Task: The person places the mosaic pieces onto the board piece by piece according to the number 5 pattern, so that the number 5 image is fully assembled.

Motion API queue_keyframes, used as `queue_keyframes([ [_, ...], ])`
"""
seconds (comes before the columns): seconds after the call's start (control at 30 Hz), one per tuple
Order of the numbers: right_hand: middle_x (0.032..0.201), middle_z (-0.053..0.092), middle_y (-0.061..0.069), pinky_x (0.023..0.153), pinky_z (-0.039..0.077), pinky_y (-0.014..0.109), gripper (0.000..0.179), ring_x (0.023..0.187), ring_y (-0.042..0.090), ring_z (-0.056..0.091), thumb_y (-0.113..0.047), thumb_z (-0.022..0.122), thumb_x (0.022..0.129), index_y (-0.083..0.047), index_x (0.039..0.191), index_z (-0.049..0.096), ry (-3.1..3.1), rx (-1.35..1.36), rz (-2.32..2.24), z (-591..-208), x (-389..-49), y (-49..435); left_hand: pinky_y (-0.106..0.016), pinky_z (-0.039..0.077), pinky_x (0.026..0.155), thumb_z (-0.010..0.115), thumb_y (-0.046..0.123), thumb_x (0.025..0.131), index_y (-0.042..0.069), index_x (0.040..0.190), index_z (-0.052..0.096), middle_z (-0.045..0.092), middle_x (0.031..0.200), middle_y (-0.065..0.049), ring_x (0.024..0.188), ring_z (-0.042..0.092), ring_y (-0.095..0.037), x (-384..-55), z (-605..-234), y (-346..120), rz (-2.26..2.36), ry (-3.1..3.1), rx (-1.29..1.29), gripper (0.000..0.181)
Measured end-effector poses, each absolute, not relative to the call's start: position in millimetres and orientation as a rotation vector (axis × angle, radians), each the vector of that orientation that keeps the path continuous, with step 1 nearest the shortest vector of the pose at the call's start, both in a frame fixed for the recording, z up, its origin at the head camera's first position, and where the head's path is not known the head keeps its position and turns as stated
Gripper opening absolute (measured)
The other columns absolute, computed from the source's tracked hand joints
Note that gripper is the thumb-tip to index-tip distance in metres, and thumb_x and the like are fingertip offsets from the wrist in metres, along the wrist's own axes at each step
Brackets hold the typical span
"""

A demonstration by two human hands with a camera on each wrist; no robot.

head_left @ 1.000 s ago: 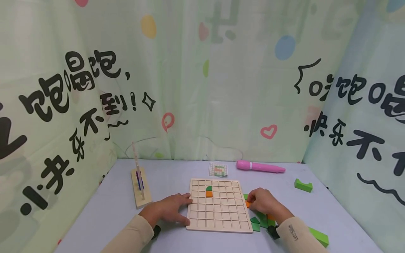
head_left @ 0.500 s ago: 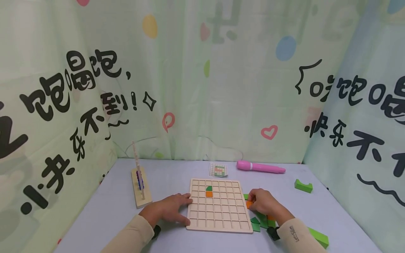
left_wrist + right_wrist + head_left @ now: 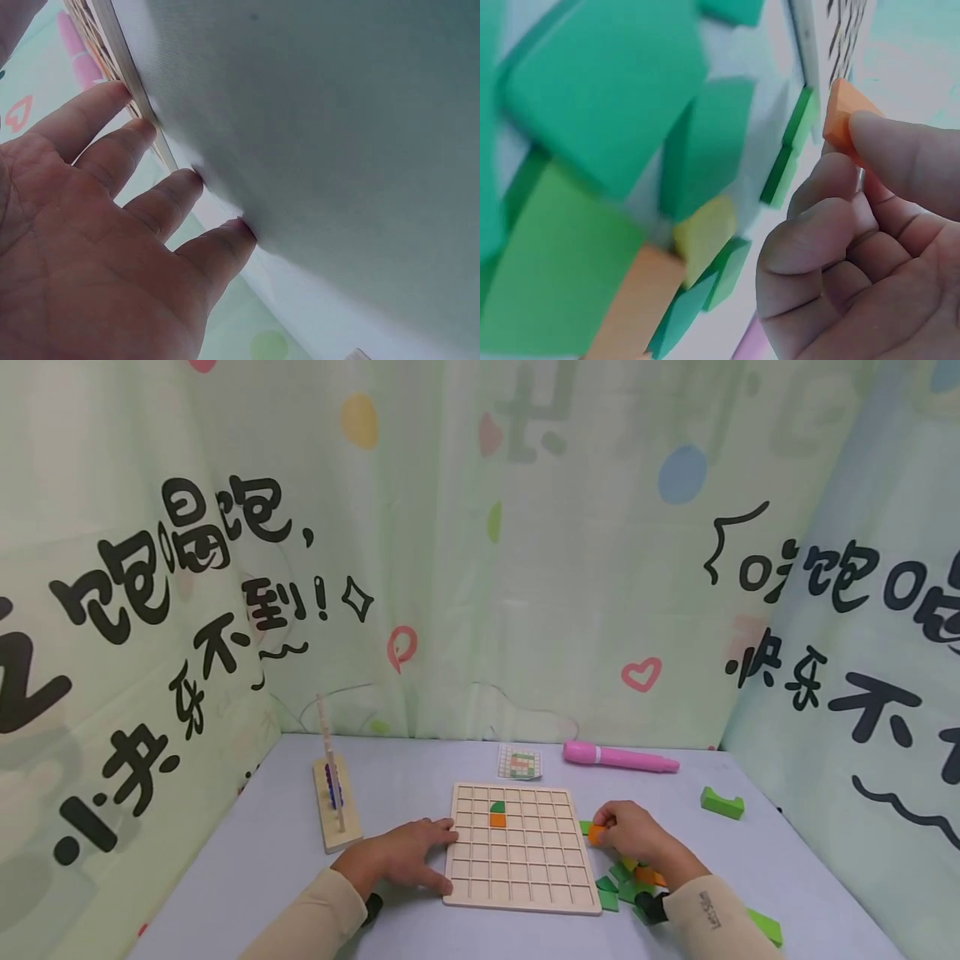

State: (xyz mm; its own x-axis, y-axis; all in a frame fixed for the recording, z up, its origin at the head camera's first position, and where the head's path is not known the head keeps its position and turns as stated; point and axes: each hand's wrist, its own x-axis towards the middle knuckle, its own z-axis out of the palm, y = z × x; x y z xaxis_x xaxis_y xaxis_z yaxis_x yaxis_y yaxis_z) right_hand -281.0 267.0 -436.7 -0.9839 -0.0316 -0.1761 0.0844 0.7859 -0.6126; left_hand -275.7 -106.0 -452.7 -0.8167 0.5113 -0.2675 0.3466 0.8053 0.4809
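My right hand pinches an orange tile between thumb and forefinger, just right of a wooden grid board. The other fingers of that hand are curled in. At the board's left edge my left hand rests with fingers spread; in the left wrist view some fingertips touch the board's side. In the grid sit a green tile with a rounded corner and, directly below it, an orange square tile. Loose green tiles, a yellow tile and orange ones lie beneath my right hand, partly hidden in the head view.
Behind the board lie a patterned card and a pink marker-shaped stick. A wooden stand with beads is at the left. Green blocks lie to the right. Printed curtains enclose the table.
My right hand has lifted slightly and shifted right with the orange tile, uncovering more of the loose tiles. The left hand stays at the board; the head view has shifted a little.
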Motion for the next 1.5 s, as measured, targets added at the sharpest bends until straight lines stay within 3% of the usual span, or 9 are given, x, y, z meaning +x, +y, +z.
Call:
queue_keyframes([
  [0.53,0.087,0.060,0.006,0.066,0.047,0.029,0.013,0.077,0.020,0.054,0.004,0.071,0.087,-0.003,0.095,0.066,2.706,-0.138,-1.169,-438.2,-291.4,199.2,-0.054,0.031,0.125,0.086,0.045,0.083,0.021,0.152,0.054,0.038,0.167,0.002,0.156,0.032,-0.035,-274.9,-454.4,-107.8,0.593,2.613,0.662,0.080],
  [0.77,0.089,0.060,0.006,0.068,0.045,0.028,0.013,0.082,0.020,0.054,0.003,0.074,0.086,-0.004,0.094,0.067,2.679,-0.198,-1.159,-438.9,-294.2,172.1,-0.053,0.031,0.125,0.085,0.046,0.084,0.020,0.152,0.054,0.038,0.167,0.002,0.156,0.032,-0.035,-276.2,-457.0,-108.3,0.583,2.611,0.683,0.079],
  [1.13,0.093,0.063,0.004,0.075,0.046,0.032,0.012,0.088,0.021,0.055,0.002,0.075,0.087,-0.006,0.093,0.068,2.688,-0.262,-1.127,-448.1,-300.7,150.4,-0.052,0.031,0.125,0.085,0.046,0.084,0.022,0.153,0.054,0.038,0.168,0.002,0.156,0.032,-0.032,-277.4,-458.2,-108.7,0.577,2.614,0.687,0.079],
  [1.5,0.088,0.061,0.003,0.073,0.045,0.030,0.009,0.083,0.019,0.054,0.004,0.073,0.087,-0.003,0.092,0.069,2.726,-0.319,-1.065,-447.9,-301.5,138.4,-0.053,0.031,0.125,0.084,0.047,0.085,0.020,0.153,0.053,0.037,0.168,0.002,0.156,0.031,-0.034,-277.9,-457.6,-111.1,0.572,2.612,0.724,0.079],
])
